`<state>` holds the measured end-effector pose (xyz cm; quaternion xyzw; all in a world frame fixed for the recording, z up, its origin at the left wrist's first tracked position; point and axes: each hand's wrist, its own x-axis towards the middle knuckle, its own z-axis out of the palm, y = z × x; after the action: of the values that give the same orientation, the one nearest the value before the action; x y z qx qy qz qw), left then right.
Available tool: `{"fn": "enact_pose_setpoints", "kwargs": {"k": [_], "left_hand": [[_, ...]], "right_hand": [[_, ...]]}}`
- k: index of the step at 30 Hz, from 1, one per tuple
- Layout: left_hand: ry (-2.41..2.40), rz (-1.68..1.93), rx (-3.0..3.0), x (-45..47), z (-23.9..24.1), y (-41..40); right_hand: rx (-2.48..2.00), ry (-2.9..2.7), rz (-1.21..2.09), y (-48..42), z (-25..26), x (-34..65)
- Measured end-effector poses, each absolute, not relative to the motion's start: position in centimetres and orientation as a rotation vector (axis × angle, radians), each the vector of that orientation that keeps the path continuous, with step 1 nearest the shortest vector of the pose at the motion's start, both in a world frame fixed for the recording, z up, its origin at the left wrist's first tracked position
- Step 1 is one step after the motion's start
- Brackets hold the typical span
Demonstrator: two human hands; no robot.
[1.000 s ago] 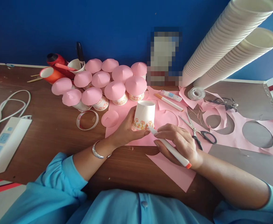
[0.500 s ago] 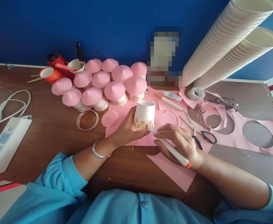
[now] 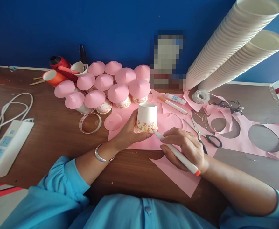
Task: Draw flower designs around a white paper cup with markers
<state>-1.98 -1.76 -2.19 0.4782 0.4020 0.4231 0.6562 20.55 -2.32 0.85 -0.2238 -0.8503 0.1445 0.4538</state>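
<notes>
A white paper cup is held bottom-up in my left hand, the thumb lying along its lower rim. Orange flowers with yellowish stems are drawn in a band near that rim. My right hand grips a white marker pen with an orange-red end. The pen's tip is at the drawn band on the cup's right side; whether it touches cannot be made out. Under the cup lies pink paper. Behind and to the left stand several decorated cups with pink paper cones on top.
Scissors, another marker, a glue bottle and cut pink scraps lie to the right. Tall cup stacks lean behind them. At left are a tape roll and a power strip with its cable.
My right hand and the marker have shifted slightly right and down. The cup has turned or tilted a little in my left hand.
</notes>
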Motion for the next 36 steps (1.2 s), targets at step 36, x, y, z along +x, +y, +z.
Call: {"fn": "enact_pose_setpoints", "kwargs": {"k": [36], "left_hand": [[0.740,0.866,1.025,-1.9,-1.8,-2.1]], "right_hand": [[-0.737,-2.079,0.327,-1.0,-0.4,20.9]]}}
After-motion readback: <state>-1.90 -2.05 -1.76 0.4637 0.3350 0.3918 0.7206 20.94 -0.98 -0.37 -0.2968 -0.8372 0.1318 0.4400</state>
